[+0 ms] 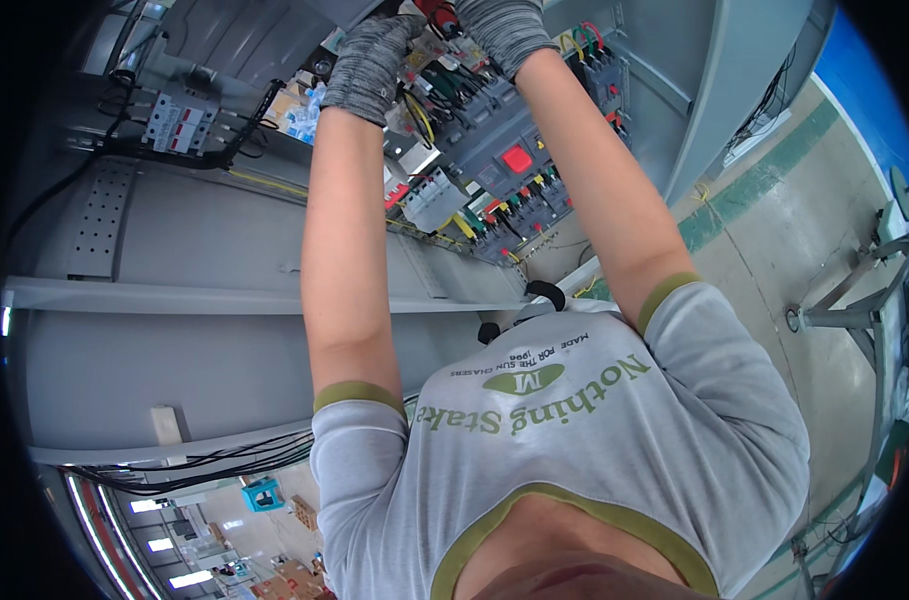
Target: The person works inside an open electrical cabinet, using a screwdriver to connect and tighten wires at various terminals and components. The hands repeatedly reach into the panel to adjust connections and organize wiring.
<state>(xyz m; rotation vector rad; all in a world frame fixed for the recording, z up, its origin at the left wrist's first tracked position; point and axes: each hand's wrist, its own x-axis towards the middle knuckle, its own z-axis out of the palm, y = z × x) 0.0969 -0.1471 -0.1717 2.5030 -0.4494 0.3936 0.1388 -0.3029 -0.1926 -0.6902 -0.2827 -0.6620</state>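
Observation:
Both hands wear grey knitted gloves and reach to the top edge, inside a grey metal electrical cabinet. My left hand has its fingers curled in beside a red and black piece, whose kind I cannot make out. On the other side of that piece is my right hand, its fingers cut off by the frame edge. Below the hands sits a large grey circuit breaker with a red square button. Coloured wires run around it. A white small breaker block is mounted nearby.
Another row of small breakers sits on the left, near a perforated bracket. Black cables run along the lower cabinet edge. A blue stool and cardboard boxes stand beyond. A wheeled metal frame is at right.

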